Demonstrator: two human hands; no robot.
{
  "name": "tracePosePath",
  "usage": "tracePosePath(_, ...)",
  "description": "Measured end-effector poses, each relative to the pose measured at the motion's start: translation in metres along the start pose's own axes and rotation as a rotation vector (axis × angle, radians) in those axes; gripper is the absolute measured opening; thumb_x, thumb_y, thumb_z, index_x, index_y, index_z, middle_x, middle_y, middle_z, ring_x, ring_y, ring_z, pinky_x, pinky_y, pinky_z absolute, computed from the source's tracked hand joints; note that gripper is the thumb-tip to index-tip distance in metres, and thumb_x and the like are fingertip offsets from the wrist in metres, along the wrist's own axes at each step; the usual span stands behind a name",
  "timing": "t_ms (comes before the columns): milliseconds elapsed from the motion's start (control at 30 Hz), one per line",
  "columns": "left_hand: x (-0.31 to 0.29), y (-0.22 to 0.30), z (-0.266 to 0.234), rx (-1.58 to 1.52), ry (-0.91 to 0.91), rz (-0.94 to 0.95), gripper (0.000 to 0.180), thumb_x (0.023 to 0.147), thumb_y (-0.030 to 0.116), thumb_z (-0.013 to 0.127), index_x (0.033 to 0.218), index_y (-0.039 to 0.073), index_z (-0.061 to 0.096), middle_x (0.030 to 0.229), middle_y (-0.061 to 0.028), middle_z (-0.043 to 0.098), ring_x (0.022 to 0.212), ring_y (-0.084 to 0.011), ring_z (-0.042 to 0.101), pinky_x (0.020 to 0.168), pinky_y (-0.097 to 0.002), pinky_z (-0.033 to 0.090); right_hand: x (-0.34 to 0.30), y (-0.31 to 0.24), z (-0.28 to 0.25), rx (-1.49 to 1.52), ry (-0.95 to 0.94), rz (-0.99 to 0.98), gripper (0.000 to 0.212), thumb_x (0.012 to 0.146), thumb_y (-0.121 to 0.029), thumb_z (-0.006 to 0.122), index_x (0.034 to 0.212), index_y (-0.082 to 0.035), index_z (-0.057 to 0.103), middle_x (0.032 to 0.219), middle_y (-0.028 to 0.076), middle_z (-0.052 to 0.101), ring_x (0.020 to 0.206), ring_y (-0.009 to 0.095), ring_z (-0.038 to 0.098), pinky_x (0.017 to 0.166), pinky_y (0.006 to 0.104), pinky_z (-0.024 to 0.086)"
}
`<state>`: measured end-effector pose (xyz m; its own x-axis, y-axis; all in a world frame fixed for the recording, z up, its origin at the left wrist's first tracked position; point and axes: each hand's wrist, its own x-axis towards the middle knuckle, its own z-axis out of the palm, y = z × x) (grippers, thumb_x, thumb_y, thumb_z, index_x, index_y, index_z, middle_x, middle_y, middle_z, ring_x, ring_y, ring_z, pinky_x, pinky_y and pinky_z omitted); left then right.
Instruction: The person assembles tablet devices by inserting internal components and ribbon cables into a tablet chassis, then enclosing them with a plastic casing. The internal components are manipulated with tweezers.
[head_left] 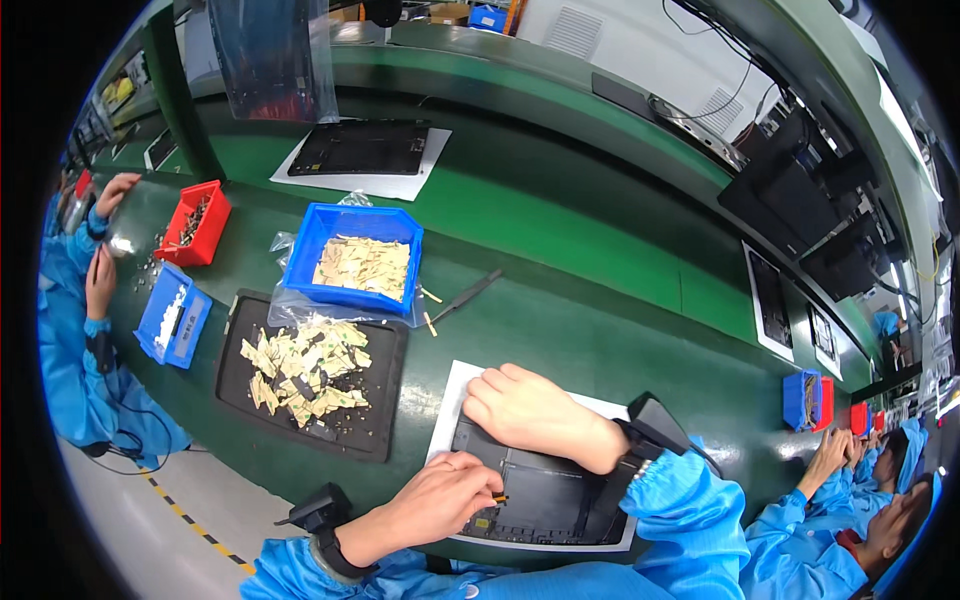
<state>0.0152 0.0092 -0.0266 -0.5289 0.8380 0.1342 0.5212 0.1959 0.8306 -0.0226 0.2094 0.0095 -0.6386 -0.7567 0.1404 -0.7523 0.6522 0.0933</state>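
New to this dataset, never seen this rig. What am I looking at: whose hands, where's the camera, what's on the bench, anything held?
There is no robot here. One wide fisheye camera on a person's head looks down at their own hands, so straight edges bend near the rim.

The left hand pinches a small yellowish piece at the edge of a flat dark panel lying on a white sheet. The right hand presses flat on that panel and holds nothing that I can see.

On the green bench: a black tray of yellowish strips, a blue bin with more, and tweezers. Other people in blue coats work on both sides.
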Motion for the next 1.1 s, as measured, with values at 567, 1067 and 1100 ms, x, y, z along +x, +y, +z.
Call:
tracePosePath(567,0.01,0.023,-0.026,0.009,0.238,-0.101,0.027,0.08,0.011,0.074,0.093,0.005,0.051,0.082,-0.0085,0.065,0.079,-0.0256,0.066,0.071,-0.0367,0.05,-0.057,-0.021,-0.022,1.079,0.193,0.584,0.013,0.088,-0.013,0.066,0.095,-0.002,0.065,0.087,0.008,0.063,0.074,0.019,0.062,0.063,0.0292,0.048)
tracePosePath(1067,0.012,0.044,-0.023,0.079,0.257,-0.167,0.057,0.079,0.013,0.074,0.127,0.001,0.046,0.099,-0.0093,0.063,0.074,-0.0208,0.061,0.068,-0.0316,0.05,-0.074,-0.049,-0.029,1.154,0.303,0.591,0.008,0.082,-0.007,0.069,0.087,-0.004,0.065,0.086,0.007,0.061,0.077,0.021,0.062,0.065,0.0313,0.05)
tracePosePath(1100,0.007,0.036,-0.024,-0.114,0.294,-0.198,0.065,0.079,0.013,0.074,0.133,0.0,0.04,0.105,-0.0103,0.061,0.075,-0.0183,0.061,0.064,-0.0297,0.05,-0.073,-0.05,-0.033,1.13,0.321,0.609,0.008,0.082,-0.006,0.07,0.085,-0.002,0.064,0.085,0.007,0.061,0.076,0.019,0.062,0.065,0.0297,0.049)
